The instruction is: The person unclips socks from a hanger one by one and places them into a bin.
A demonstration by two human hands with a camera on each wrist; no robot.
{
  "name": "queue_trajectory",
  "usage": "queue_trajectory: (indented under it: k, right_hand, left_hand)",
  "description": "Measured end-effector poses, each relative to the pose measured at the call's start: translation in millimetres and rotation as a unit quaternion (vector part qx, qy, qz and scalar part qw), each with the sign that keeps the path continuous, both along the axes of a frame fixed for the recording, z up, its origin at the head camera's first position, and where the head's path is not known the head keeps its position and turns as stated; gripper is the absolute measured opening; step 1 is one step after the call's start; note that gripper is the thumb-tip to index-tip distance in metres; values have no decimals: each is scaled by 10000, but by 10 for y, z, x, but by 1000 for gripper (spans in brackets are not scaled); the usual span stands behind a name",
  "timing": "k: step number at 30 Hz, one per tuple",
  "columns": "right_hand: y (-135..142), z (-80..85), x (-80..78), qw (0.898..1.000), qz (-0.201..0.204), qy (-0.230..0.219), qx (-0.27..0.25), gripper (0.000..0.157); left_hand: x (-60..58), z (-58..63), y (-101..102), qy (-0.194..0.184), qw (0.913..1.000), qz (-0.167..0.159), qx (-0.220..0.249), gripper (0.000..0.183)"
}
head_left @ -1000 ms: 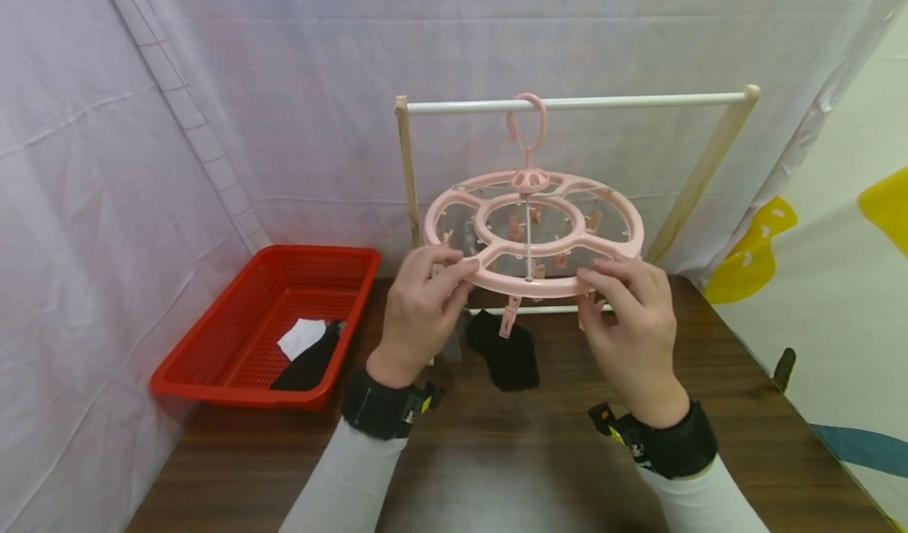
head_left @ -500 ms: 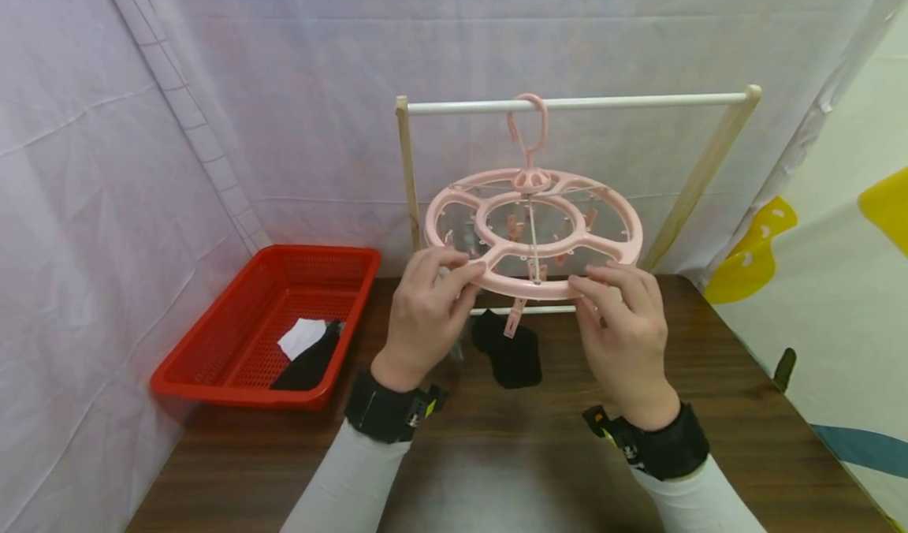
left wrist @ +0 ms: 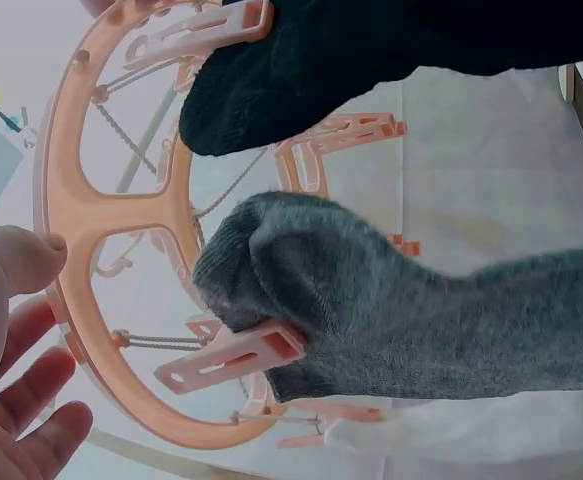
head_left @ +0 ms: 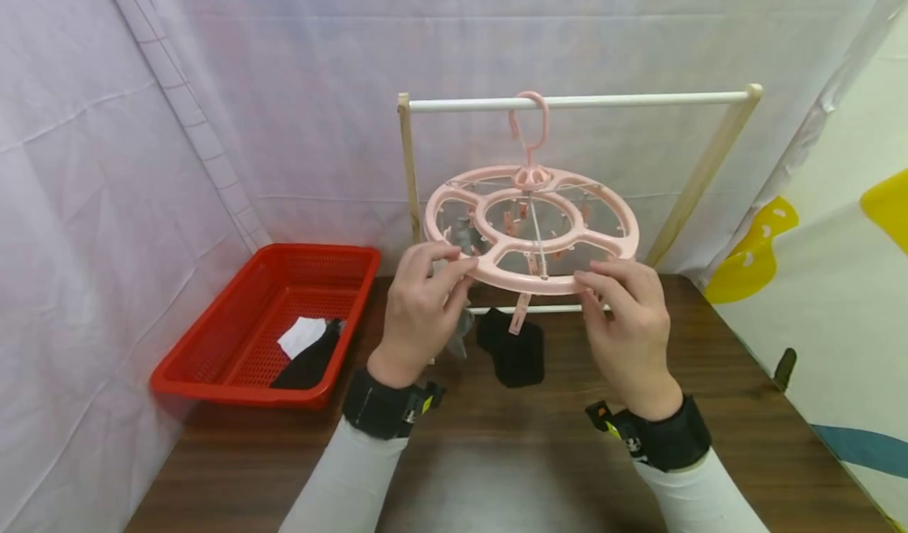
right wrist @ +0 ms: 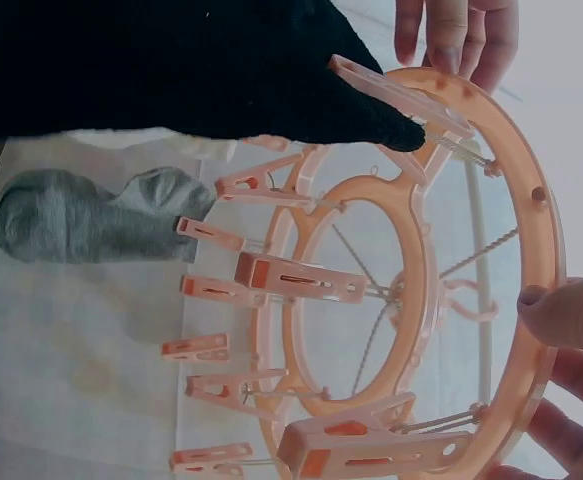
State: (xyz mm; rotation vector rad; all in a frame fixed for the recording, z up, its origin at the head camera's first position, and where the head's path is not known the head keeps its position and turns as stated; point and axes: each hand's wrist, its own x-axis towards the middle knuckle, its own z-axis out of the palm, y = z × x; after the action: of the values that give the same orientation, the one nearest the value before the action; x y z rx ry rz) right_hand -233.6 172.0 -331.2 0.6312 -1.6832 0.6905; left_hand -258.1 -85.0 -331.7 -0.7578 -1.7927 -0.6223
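A pink oval clip hanger (head_left: 528, 285) hangs by its hook from a white rail. My left hand (head_left: 422, 304) pinches its front rim on the left, thumb underneath. On the right, my right hand (head_left: 631, 324) pinches the same rim between thumb and fingers. Between the hands, a black sock (head_left: 514, 359) dangles from a pink clothespin (head_left: 520, 314). The left wrist view shows a grey sock (left wrist: 351, 300) clipped beside the black one, and a white piece of cloth (left wrist: 441, 435) past it. Another grey sock (right wrist: 101, 215) hangs farther back in the right wrist view. Several clothespins (right wrist: 301, 277) hold nothing.
The white rail (head_left: 638, 100) spans two wooden posts behind the hanger. To the left, a red basket (head_left: 213, 393) on the brown table (head_left: 511, 454) holds a white cloth (head_left: 301, 336) and a black cloth (head_left: 308, 363). A white curtain closes off the back.
The hanger has turned slightly, its front edge going rightward. The front clothespin and black sock have shifted a little right. Both hands stay at the rim, with small shifts.
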Motion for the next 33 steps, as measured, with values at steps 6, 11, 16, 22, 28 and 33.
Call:
queue_trajectory:
  k: [6, 11, 16, 22, 28, 33]
  right_hand:
    - [23, -6, -10, 10000, 29, -60, 3, 18]
    - [33, -14, -16, 10000, 21, -81, -29, 18]
    - [27, -18, -24, 9999, 68, -75, -40, 16]
    - [19, -17, -27, 10000, 40, -79, -4, 15]
    - [16, -25, -25, 10000, 10, -72, -8, 15]
    - [9, -28, -16, 10000, 5, -81, 26, 14]
  left_hand:
    - [-12, -2, 9, -1, 9999, -17, 124, 18]
    - [6, -39, 58, 70, 9991, -95, 416, 18]
    - [50, -173, 100, 323, 9971, -153, 667, 18]
    - [87, -407, 171, 136, 9964, -299, 784, 19]
    - [113, -636, 330, -769, 9907, -757, 833, 32]
    - [115, -786, 427, -1760, 9733, -997, 1088, 48]
